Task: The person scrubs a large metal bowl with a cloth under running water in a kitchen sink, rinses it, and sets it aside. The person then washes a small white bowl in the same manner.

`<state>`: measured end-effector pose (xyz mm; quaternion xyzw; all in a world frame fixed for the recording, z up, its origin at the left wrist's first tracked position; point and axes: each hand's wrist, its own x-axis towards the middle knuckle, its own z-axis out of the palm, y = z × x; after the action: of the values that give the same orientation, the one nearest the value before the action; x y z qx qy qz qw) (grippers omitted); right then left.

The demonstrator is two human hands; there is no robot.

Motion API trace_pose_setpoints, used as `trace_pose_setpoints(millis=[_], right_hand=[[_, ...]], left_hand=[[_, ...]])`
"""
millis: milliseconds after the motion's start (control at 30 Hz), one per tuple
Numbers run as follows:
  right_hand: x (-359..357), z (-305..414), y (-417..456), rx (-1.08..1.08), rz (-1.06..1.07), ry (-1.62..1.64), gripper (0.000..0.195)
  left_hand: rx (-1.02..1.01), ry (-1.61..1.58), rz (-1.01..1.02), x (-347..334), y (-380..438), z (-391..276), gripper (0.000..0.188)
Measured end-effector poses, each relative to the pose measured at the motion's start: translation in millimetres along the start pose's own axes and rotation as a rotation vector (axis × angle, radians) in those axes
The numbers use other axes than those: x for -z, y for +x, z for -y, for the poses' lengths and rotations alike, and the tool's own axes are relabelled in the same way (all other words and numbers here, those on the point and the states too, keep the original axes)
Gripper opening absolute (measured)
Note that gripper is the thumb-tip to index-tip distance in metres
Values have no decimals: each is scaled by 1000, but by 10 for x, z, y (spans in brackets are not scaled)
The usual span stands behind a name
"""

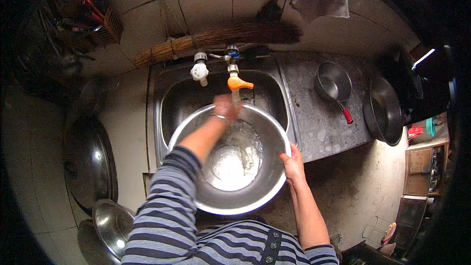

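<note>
A large metal basin (272, 169) is held over the front of a steel sink (159, 117), with some water in its bottom. My right hand (295, 163) grips the basin's right rim, thumb on the inside. At the far rim my left hand (225, 107) is blurred by motion, close to the spout of a tap with an orange lever handle (239, 83). Its fingers are too smeared to show whether they hold anything. A second tap with a white knob (199, 71) stands to the left of the orange one.
A bundled twig broom (220, 36) lies behind the taps. On the right counter (312, 129) are a saucepan with a red handle (333, 81) and a deep round pan (382, 112). A large dark lid (90, 165) and a metal bowl (112, 224) lean at the left.
</note>
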<state>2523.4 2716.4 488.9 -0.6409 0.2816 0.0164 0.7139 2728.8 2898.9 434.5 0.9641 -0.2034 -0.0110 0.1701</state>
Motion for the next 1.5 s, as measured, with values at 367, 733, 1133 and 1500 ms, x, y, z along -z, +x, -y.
trace_pose_setpoints(millis=[367, 733, 1133, 1500], right_hand=[[118, 11, 137, 76, -194, 206, 35], [78, 28, 97, 5, -171, 27, 40], [41, 20, 82, 125, -277, 126, 44], [51, 41, 31, 224, -310, -215, 55]], left_hand=[[-267, 414, 495, 874, -1361, 440, 20], [-479, -424, -93, -652, -836, -1270, 21], [79, 423, 647, -133, -615, 163, 27], [-226, -183, 591, -369, -872, -1242, 24]])
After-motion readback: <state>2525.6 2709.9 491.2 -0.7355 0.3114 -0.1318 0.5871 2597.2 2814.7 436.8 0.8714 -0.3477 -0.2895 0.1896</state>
